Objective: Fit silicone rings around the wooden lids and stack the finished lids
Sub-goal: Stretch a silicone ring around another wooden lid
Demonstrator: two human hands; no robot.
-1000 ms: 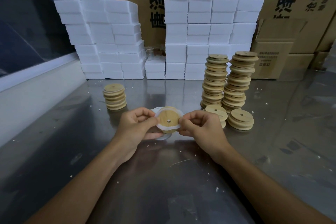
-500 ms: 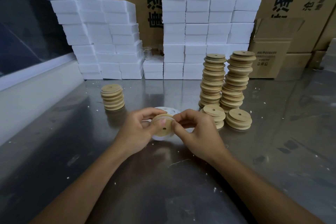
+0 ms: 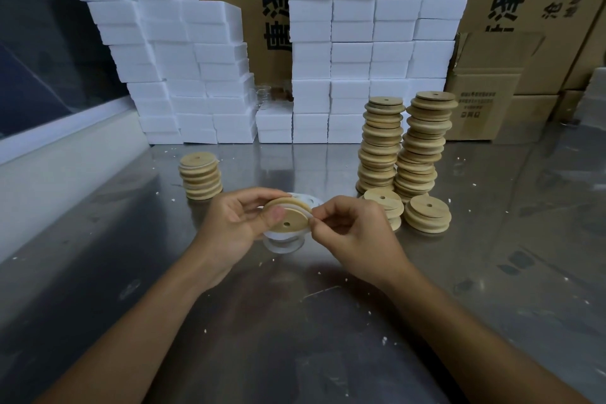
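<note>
My left hand [image 3: 236,226] grips the wooden lid [image 3: 288,216] tilted above the steel table [image 3: 295,321], steadying it while my right hand [image 3: 354,229] pinches the silicone ring [image 3: 307,212] into its groove.

Packing warehouse: stacked cartons [image 3: 492,43], foam blocks [image 3: 360,43], steel bench [image 3: 295,321].

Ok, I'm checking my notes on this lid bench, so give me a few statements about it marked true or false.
1. The left hand holds a wooden lid. True.
2. The right hand rests flat on the table. False: it pinches the white silicone ring at the lid's edge.
3. The short stack stands left of the hands. True.
4. The two tall stacks stand left of the hands. False: they stand to the right.
5. White foam blocks are piled behind. True.
</note>
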